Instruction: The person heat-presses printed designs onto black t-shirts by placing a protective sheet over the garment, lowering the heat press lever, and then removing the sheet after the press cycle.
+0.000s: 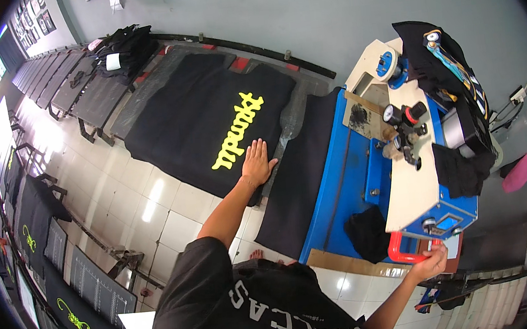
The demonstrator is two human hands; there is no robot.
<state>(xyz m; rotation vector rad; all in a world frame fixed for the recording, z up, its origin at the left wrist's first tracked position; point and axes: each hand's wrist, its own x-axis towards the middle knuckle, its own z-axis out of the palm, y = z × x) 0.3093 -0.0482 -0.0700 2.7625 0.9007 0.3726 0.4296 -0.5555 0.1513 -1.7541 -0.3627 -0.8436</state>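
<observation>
Your left hand (259,163) lies flat, outstretched, on the black shirt (179,112) beside its yellow lettering (235,131), right hand (430,263) wrapped around the red handle (401,251).

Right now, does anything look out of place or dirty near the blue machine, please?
Yes: a black cloth lies bunched beside the red handle, unlike the flat garment, and dark smudges mark a tan panel there.

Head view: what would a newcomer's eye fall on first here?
The bright yellow lettering on the black cloth near the middle, with the left hand flat beside its lower end. Next, the blue-and-cream machine on the right, the right hand at its red handle.
</observation>
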